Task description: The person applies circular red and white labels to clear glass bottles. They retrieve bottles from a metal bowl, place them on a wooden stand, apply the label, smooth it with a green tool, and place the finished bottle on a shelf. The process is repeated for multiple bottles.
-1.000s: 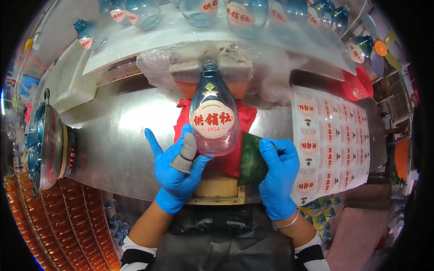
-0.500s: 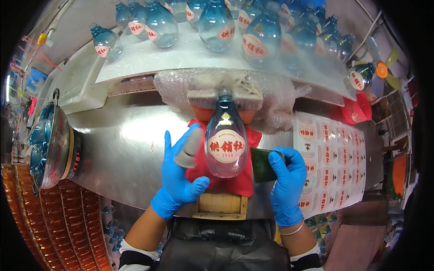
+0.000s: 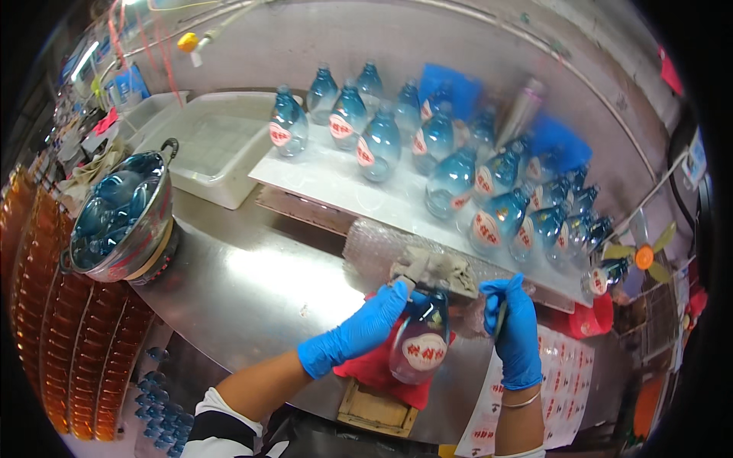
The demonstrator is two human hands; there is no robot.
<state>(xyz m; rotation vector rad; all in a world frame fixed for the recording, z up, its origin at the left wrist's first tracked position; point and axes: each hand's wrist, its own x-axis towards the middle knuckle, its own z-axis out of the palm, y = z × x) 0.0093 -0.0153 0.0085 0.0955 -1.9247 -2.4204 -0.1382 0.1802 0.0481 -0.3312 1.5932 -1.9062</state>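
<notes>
A blue-tinted glass bottle (image 3: 420,347) with a pale oval label lies tilted on a red cloth (image 3: 370,366), its neck toward the bubble wrap. My left hand (image 3: 374,317), in a blue glove, reaches over beside the bottle's neck. A grey cover (image 3: 414,269) sits over its outstretched fingers and meets the crumpled whitish cloth (image 3: 450,269); the thumb is hidden. To the right of the bottle, my gloved right hand (image 3: 517,336) is closed on a thin dark green flat piece (image 3: 500,319), seen nearly edge-on, raised and apart from the bottle.
Several labelled blue bottles (image 3: 379,149) stand on the white raised board (image 3: 336,183) behind. A metal pot (image 3: 126,259) of blue glassware is at left, near a white tub (image 3: 221,164). A label sheet (image 3: 561,374) lies at right by a red container (image 3: 592,317). A wooden block (image 3: 374,408) is in front.
The view has swung right. My left hand has moved from beside the bottle to its neck and the whitish cloth. My right hand has lifted the green piece away and turned it edge-on.
</notes>
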